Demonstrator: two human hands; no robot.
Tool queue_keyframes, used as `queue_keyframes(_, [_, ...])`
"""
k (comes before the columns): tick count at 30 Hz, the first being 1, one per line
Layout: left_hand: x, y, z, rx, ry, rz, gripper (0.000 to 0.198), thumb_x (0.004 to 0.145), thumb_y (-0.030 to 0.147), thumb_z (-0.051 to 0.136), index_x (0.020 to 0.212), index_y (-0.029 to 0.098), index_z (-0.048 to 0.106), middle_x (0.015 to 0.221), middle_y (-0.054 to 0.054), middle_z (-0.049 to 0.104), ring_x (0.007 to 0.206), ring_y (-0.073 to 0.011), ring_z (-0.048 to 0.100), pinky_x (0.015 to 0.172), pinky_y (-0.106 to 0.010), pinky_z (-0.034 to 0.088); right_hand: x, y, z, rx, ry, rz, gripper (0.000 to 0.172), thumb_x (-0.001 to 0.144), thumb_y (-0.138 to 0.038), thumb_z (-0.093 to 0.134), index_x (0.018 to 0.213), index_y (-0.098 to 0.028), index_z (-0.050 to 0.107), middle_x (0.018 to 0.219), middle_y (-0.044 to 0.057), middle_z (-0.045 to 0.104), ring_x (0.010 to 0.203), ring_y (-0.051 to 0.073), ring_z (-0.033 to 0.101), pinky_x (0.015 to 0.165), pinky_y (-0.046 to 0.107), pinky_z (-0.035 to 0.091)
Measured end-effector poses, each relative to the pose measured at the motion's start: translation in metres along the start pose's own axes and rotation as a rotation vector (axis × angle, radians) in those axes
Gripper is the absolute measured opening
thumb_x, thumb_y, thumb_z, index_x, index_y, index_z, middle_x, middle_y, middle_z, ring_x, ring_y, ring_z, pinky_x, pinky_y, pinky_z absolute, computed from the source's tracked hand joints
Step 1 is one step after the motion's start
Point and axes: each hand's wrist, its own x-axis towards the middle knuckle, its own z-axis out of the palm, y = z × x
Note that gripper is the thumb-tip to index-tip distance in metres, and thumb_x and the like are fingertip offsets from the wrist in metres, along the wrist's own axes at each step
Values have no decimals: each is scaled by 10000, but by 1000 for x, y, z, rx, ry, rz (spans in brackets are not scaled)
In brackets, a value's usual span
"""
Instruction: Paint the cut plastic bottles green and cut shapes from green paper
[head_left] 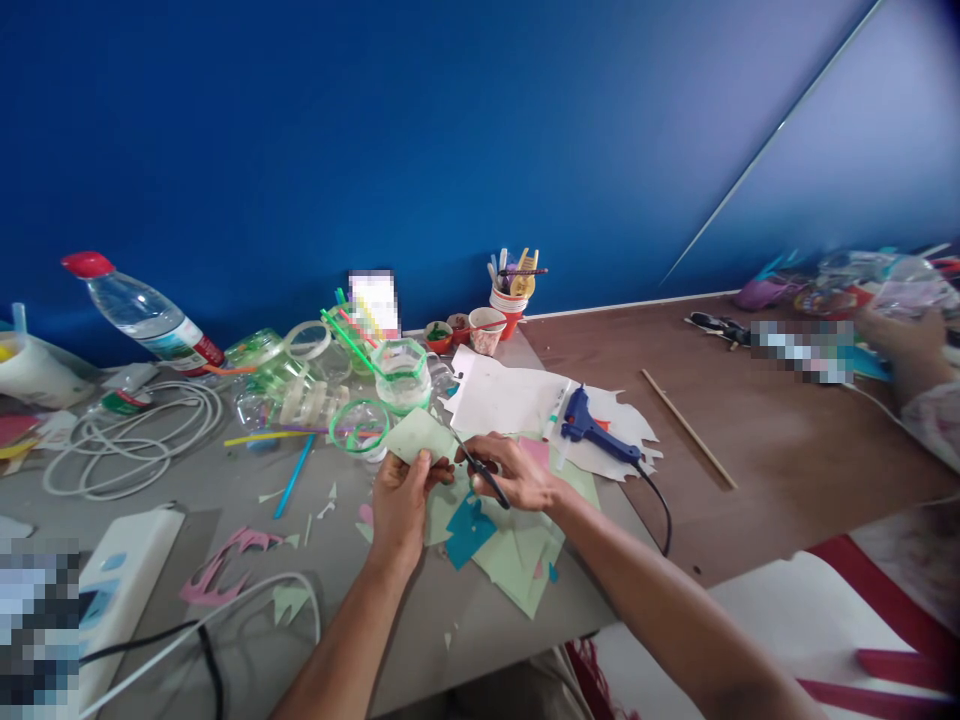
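Note:
My left hand (403,500) pinches a pale green piece of paper (418,436) between thumb and fingers, holding it above the table. Closed around the dark handles of a pair of scissors (489,484), my right hand (517,474) is just to the right of the paper. The scissor blades point up and left at the paper's right edge; whether they cut into it I cannot tell. Below both hands lie light green sheets (525,570) and a torn blue piece of paper (471,530). A green-rimmed clear plastic cup piece (360,427) is just beyond my left hand.
A blue glue gun (596,428) rests on white paper (499,390). Cut plastic bottles, straws and a tilted water bottle (154,315) crowd the left. Cups with brushes (510,300) stand by the wall. A wooden stick (688,428) lies right; another person's hand (904,345) is beyond.

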Motion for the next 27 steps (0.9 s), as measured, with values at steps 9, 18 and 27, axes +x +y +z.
queue_keyframes(9, [2,-1,0,0,4,28,342,639,361,758,861,155,598,668,10,653,554,-116,621,537,-225,487,-1,-1,1,7,13,1,600,826,-691,441,945,-142,650,687,21,568,597,131,445,569,254,355])
queue_keyframes(18, [1,-2,-1,7,-10,36,328,660,353,747,876,154,601,677,12,648,564,-115,621,546,-227,492,-1,1,2,-30,33,4,514,834,-621,487,920,-140,647,646,0,528,581,121,425,562,248,350])
queue_keyframes(27, [3,-2,-2,10,2,26,348,650,357,750,878,152,586,650,14,651,514,-108,603,578,-256,511,0,-4,1,-40,54,26,517,811,-631,521,880,-137,658,613,-12,481,575,124,428,555,247,354])
